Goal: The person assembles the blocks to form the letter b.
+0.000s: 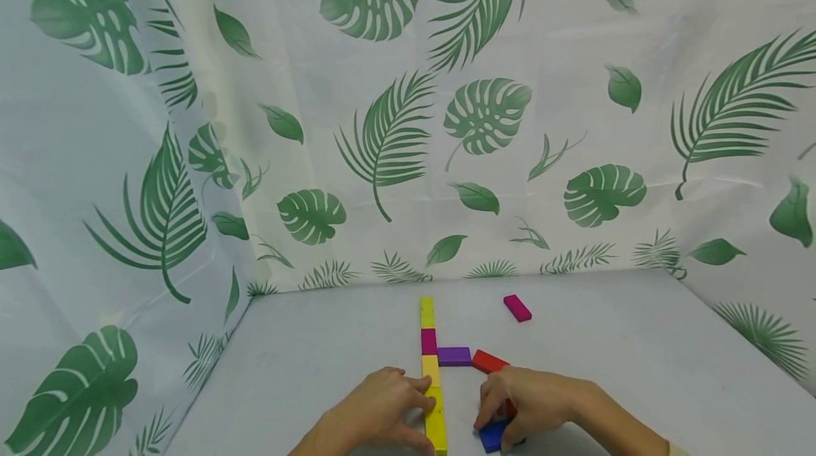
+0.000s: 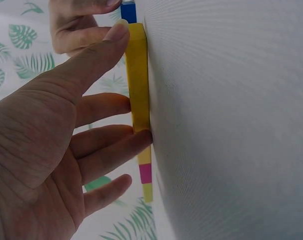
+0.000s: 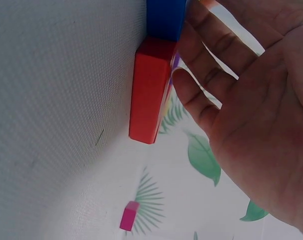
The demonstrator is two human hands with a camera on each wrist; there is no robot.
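Note:
A straight row of blocks runs away from me: a near yellow block (image 1: 436, 435), an orange-yellow block (image 1: 430, 369), a magenta block (image 1: 428, 341) and a far yellow block (image 1: 426, 312). My left hand (image 1: 382, 406) touches the row from the left, fingers fairly straight along its side and thumb at the near end. My right hand (image 1: 538, 399) pinches a blue block (image 1: 492, 436) between thumb and fingers. A red block (image 3: 150, 95) lies end to end with the blue one in the right wrist view; in the head view the right hand mostly covers it.
A purple block (image 1: 454, 356) extends rightward from the row at the magenta block. Slanting from its right end is another red block (image 1: 489, 362). A loose magenta block (image 1: 517, 308) lies farther back. Leaf-printed sheets (image 1: 408, 158) stand behind and beside the white tabletop (image 1: 319, 350).

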